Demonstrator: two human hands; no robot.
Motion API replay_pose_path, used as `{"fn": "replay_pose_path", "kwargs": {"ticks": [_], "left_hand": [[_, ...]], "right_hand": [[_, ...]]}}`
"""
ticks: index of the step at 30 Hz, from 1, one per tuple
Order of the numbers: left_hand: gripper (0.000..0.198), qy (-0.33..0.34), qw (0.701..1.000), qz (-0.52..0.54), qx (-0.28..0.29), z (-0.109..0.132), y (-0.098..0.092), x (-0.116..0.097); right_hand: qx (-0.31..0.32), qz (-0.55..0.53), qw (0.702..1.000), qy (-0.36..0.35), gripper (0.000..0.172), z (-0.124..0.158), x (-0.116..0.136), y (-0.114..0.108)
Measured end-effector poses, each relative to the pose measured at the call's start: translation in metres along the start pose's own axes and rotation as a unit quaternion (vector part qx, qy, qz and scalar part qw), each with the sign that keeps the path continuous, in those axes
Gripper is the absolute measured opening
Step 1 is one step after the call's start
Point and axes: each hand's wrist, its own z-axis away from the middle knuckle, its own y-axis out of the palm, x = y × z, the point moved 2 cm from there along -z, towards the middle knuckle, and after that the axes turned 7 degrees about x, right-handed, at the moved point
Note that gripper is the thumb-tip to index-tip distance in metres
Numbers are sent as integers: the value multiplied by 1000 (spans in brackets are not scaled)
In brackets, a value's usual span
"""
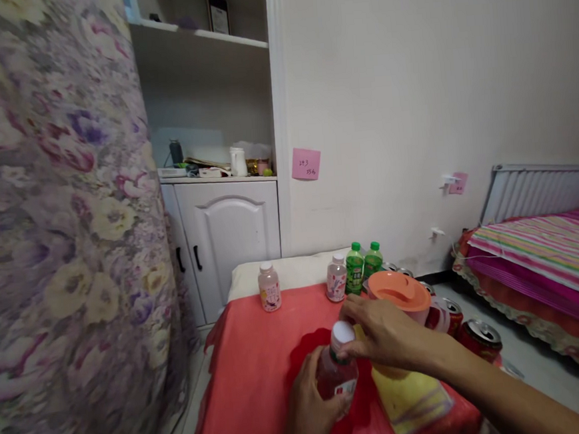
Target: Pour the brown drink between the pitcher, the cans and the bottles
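My left hand point(311, 402) is wrapped around the body of a clear plastic bottle point(338, 380) with a white cap. The bottle stands tilted slightly over a dark red round dish point(304, 351), which it partly hides. With thumb and fingers closed about the white cap point(343, 332), my right hand point(378, 327) reaches in from the right. Below my right forearm lies a folded yellow cloth point(414, 404) on the red tablecloth point(242, 374).
Two pink-labelled bottles point(270, 289) point(336, 280) and two green bottles point(355, 268) point(372, 261) stand at the back. To the right are a pitcher with an orange lid point(398, 290) and several cans point(479, 339). A floral curtain point(70, 227) hangs at left; a bed point(547, 250) is at right.
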Motion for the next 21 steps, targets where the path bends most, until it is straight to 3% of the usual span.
{"fn": "replay_pose_path", "kwargs": {"ticks": [3,8,12,15,18,21], "left_hand": [[71,-4,1000,1,6,-3,1,1],[71,5,1000,-4,5,-4,0,3],[71,1,1000,2,8,-2,-1,3],[73,-14,1000,-1,6,-3,0,5],[74,-11,1000,2,11,-4,1,8],[72,-1,1000,-4,14,-4,1,6]], "right_hand": [[13,-31,999,-25,50,4,1,0],[-1,-36,999,-22,21,2,1,6],[-26,-11,999,21,38,-1,-2,10],[-22,-34,999,7,52,2,-2,8],[-14,-70,997,-26,38,6,0,7],[-24,-79,997,-10,22,5,0,10]]}}
